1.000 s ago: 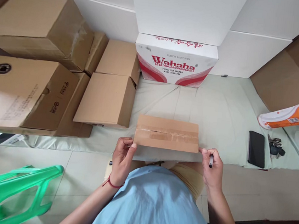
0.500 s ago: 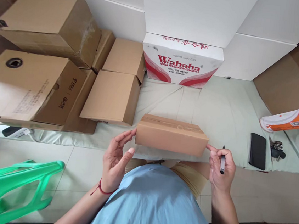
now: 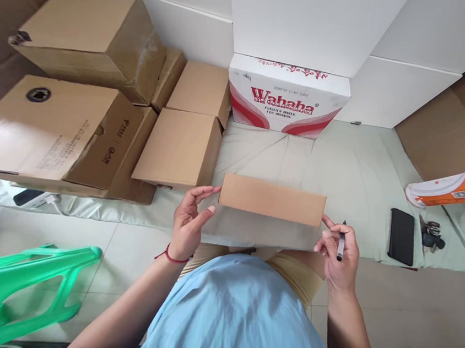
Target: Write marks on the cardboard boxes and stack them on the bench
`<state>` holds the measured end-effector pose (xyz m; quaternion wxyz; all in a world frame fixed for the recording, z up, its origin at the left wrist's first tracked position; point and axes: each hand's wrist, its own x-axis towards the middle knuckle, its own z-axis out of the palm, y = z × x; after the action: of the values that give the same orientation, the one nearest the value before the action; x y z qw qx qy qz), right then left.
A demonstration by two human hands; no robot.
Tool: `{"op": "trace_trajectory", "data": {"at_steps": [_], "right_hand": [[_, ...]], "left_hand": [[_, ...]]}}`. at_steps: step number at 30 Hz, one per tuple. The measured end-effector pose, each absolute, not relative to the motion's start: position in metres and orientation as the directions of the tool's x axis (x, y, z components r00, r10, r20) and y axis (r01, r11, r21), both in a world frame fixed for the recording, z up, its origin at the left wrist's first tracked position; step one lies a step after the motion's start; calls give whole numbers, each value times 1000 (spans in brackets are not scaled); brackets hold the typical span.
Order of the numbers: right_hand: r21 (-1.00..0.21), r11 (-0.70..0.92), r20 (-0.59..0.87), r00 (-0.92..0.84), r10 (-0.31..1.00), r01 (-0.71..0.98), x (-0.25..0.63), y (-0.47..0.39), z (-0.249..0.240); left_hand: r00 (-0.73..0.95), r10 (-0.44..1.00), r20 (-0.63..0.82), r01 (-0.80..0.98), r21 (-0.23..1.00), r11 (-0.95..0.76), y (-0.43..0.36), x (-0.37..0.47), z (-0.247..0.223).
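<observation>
Brown, its visible face unmarked, the cardboard box point(image 3: 272, 200) was over the counter point(image 3: 300, 162). The left hand point(image 3: 189, 225), grip apart, touched one end; the right hand point(image 3: 342, 260) was clamped on a marker pen point(image 3: 341, 243).

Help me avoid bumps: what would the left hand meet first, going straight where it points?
Probably the small box: the left hand points at its left end, touching or nearly; depth is unclear.
</observation>
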<state>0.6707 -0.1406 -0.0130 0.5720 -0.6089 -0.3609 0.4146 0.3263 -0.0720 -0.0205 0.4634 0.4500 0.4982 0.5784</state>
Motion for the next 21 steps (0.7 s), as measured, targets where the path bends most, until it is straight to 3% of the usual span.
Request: {"op": "trace_trajectory", "data": {"at_steps": [8, 11, 15, 21], "right_hand": [[-996, -92, -83, 424, 902, 3, 674, -127, -14], [-989, -146, -128, 442, 888, 7, 673, -123, -19], [-978, -209, -185, 434, 882, 10, 670, -124, -26], [-999, -41, -28, 494, 869, 17, 678, -129, -16]], "left_hand": [[-123, 992, -38, -153, 988, 19, -58, 328, -30], [-120, 993, -11, -129, 992, -5, -57, 333, -39], [-52, 995, -80, -168, 983, 70, -56, 339, -45], [-8, 999, -33, -294, 955, 30, -66, 335, -13]]}}
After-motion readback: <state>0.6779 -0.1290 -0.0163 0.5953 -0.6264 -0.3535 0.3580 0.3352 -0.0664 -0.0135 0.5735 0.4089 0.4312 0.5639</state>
